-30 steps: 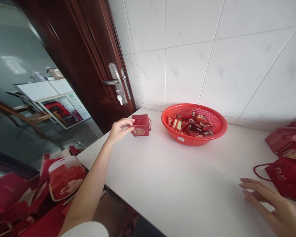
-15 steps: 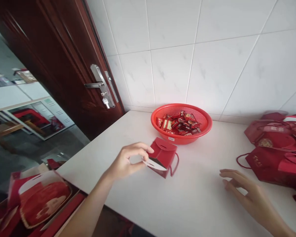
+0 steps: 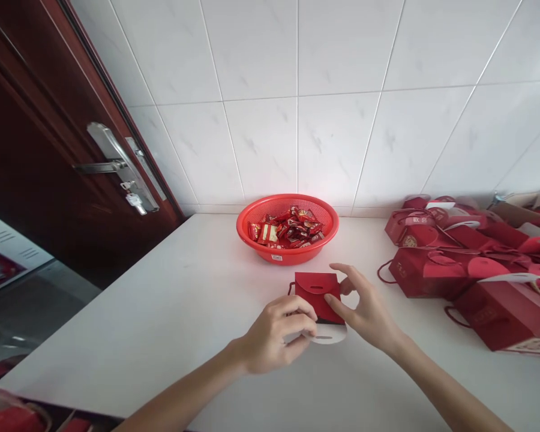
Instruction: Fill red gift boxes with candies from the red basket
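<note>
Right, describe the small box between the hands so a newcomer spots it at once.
On the white table, find the red basket of wrapped sweets near the tiled wall. In front of it, between the left hand and right hand, is the small red box. Unlike the red boxes crowded at the right, it stands apart, both hands on it.

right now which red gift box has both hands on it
The small box in front of the basket, its white-lined flap folded out; the others sit off right.
</note>
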`<act>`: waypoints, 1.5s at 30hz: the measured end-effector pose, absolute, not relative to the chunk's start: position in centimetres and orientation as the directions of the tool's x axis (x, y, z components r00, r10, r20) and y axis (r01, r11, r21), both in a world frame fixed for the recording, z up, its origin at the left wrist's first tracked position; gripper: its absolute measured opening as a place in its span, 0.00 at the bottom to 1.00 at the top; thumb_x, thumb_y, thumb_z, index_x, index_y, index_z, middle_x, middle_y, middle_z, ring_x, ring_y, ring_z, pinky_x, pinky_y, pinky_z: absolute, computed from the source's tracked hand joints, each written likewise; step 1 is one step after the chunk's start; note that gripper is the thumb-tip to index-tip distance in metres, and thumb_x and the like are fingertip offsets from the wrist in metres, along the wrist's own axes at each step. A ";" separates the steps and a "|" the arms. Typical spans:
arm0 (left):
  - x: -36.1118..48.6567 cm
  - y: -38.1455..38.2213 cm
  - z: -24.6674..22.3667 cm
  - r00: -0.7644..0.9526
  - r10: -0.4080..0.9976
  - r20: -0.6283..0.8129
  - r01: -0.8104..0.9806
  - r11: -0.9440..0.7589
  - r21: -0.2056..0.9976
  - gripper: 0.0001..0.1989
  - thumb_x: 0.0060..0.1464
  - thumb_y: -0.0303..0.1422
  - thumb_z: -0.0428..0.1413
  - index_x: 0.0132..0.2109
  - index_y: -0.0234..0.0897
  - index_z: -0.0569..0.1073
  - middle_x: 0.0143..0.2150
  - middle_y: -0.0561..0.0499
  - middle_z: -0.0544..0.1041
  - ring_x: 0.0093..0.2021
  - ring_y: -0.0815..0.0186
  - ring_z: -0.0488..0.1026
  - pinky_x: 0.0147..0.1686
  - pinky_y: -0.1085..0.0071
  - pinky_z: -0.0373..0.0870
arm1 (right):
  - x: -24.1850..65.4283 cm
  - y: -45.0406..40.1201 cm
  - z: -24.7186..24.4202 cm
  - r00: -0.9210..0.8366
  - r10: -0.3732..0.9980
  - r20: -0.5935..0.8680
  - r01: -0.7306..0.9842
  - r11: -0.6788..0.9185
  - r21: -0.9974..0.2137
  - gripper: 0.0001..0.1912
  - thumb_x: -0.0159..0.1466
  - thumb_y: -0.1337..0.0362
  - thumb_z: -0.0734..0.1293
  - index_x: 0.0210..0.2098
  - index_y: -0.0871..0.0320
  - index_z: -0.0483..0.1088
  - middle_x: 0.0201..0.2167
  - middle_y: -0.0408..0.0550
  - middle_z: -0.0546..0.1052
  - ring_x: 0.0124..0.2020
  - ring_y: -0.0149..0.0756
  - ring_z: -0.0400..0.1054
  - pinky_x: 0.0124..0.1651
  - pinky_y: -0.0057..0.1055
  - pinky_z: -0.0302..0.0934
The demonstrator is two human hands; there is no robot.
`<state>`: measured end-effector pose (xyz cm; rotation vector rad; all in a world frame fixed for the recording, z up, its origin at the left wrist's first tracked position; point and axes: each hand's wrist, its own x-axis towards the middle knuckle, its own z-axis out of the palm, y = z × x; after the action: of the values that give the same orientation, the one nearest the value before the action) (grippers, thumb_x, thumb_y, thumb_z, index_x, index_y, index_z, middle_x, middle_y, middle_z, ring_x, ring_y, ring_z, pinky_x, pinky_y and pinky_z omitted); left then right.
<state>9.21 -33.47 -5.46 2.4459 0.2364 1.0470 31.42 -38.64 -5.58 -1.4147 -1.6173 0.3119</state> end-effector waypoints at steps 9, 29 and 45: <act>9.9 -32.0 -3.4 0.824 0.282 0.492 -0.049 -0.829 0.557 0.18 0.67 0.37 0.54 0.29 0.36 0.75 0.45 0.45 0.81 0.39 0.66 0.74 0.42 0.69 0.71 | 31.3 -36.1 -4.4 0.173 0.902 0.395 0.523 0.255 -0.813 0.22 0.68 0.47 0.62 0.26 0.55 0.69 0.23 0.43 0.74 0.28 0.34 0.64 0.34 0.33 0.62; 11.0 -30.5 -1.2 0.850 0.463 0.250 0.294 -0.812 0.505 0.37 0.43 0.37 0.70 0.61 0.42 0.72 0.59 0.43 0.75 0.60 0.48 0.69 0.60 0.53 0.68 | 30.3 -38.3 -4.5 -0.114 0.722 0.682 0.676 0.560 -0.479 0.02 0.65 0.67 0.67 0.36 0.53 0.70 0.35 0.47 0.78 0.36 0.40 0.69 0.42 0.39 0.64; 11.2 -29.5 -1.2 0.858 0.474 0.199 0.270 -0.744 0.611 0.45 0.43 0.38 0.71 0.67 0.48 0.65 0.57 0.45 0.72 0.56 0.52 0.70 0.56 0.54 0.72 | 31.2 -38.4 -3.3 -0.069 0.943 0.326 0.468 0.319 -0.824 0.19 0.59 0.54 0.76 0.47 0.51 0.74 0.43 0.48 0.79 0.40 0.40 0.71 0.44 0.39 0.68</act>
<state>11.24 -29.46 -1.17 2.4421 0.5394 0.4622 31.25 -38.38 -3.30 -1.2858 -1.6871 0.6642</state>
